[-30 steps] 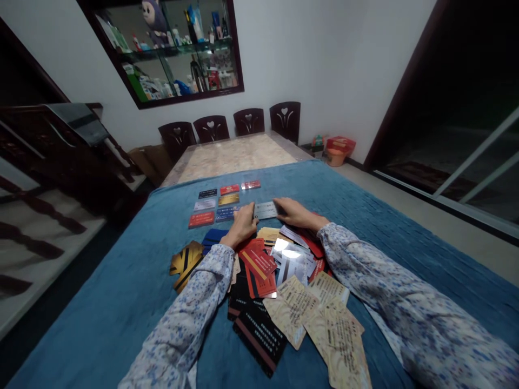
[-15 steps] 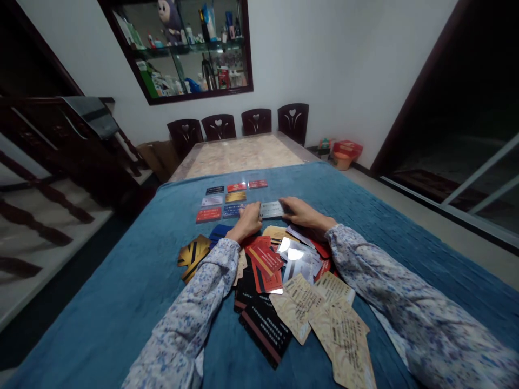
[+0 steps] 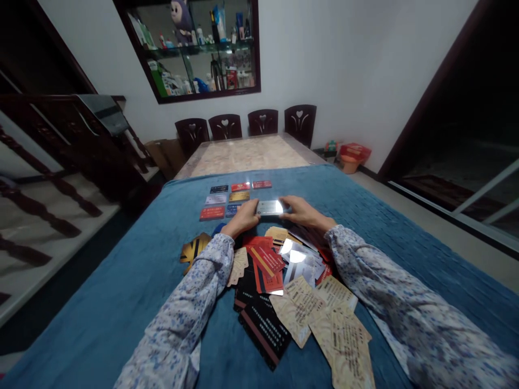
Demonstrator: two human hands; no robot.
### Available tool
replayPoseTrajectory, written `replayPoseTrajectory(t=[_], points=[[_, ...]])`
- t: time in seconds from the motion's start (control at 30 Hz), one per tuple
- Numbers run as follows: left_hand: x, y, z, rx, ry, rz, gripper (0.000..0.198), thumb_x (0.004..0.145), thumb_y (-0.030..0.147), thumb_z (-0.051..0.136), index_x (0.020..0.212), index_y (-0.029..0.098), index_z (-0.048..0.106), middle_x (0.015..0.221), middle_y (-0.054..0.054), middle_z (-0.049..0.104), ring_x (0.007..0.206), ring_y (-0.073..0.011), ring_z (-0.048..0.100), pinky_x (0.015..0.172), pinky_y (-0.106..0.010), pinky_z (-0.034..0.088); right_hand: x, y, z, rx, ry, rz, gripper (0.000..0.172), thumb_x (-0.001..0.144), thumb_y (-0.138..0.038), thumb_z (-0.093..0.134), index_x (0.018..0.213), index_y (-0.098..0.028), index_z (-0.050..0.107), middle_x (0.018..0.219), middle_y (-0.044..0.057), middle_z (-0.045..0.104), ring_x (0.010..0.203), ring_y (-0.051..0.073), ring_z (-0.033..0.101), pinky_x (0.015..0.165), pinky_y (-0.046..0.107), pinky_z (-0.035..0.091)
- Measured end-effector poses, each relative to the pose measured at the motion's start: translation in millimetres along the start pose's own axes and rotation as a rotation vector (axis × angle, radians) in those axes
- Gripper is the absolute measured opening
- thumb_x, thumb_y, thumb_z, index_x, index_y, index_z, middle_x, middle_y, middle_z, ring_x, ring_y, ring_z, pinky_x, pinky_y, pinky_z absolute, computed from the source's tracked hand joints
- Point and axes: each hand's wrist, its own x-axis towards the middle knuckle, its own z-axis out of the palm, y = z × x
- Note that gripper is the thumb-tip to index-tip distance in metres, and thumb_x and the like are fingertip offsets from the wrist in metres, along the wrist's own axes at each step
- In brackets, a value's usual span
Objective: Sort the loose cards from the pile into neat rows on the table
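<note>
Between my two hands sits a silver-grey card [image 3: 269, 207], possibly a small stack, with light glaring off its right part. My left hand [image 3: 245, 217] pinches its left end, and my right hand [image 3: 299, 210] grips the right end. Just left of my left hand, a blue card [image 3: 232, 210] is partly covered by the fingers. Beside it lies a red card [image 3: 212, 213]. Behind these are a gold card [image 3: 239, 196] and a pale lilac card [image 3: 215, 199]. Under and in front of my forearms spreads a loose heap of red cards [image 3: 265, 261], black cards [image 3: 265, 330] and beige cards [image 3: 344, 340].
A blue cloth [image 3: 133, 281] covers the near tabletop; the bare marble-like table [image 3: 251, 153] extends beyond it. Dark chairs [image 3: 300, 123] stand along the far end. Gold cards [image 3: 195, 249] lie left of the heap. Farther back, a black card [image 3: 219, 189] and red cards [image 3: 261, 184] form a row.
The view has shifted slightly, moving the scene a little to the right. Both hands still hold the silver-grey card, which has moved slightly left relative to the rows and now catches a bright reflection.
</note>
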Motion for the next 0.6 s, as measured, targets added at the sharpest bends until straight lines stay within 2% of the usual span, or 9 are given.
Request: replayPoseTrajectory(t=[0.17,0.37,0.5,0.6], points=[[0.5,-18.3,-10.2,-0.055,0.032,0.022,0.038,0.078,0.011,0.069,0.116,0.017,0.067,0.111,-0.011,0.074,0.102,-0.0279,0.070,0.094,-0.041,0.055,15.2,-10.6,2.6,-0.022,-0.017,-0.012,0.028,0.078,-0.026,0.073,0.104,-0.015,0.071,0.098,0.008,0.074,0.087,0.021,0.063,0.077,0.028,0.045],[-6.4,-43.5,-27.4,-0.061,0.042,0.079,0.041,0.076,0.017,0.070,0.117,0.017,0.068,0.105,-0.008,0.075,0.099,-0.0276,0.069,0.093,-0.040,0.055,35.5,-24.3,8.4,-0.016,-0.055,-0.028,0.024,0.080,-0.026,0.073,0.102,-0.016,0.071,0.096,0.006,0.074,0.085,0.021,0.063,0.076,0.029,0.044],[-9.5,-60.8,-35.6,-0.029,0.042,0.071,0.034,0.075,0.021,0.072,0.108,0.016,0.070,0.098,-0.007,0.074,0.093,-0.0261,0.068,0.090,-0.038,0.055,48.0,-32.9,15.9,-0.003,-0.086,-0.046,0.022,0.082,-0.023,0.074,0.103,-0.017,0.072,0.095,0.007,0.074,0.084,0.020,0.063,0.076,0.029,0.044],[-10.2,-73.3,-41.8,0.006,0.029,0.083,0.033,0.074,0.022,0.071,0.107,0.016,0.071,0.101,-0.007,0.072,0.094,-0.0266,0.068,0.089,-0.037,0.054,58.9,-39.1,22.7,-0.005,-0.123,-0.050,0.022,0.082,-0.023,0.075,0.102,-0.015,0.072,0.095,0.007,0.073,0.084,0.019,0.063,0.076,0.028,0.044]])
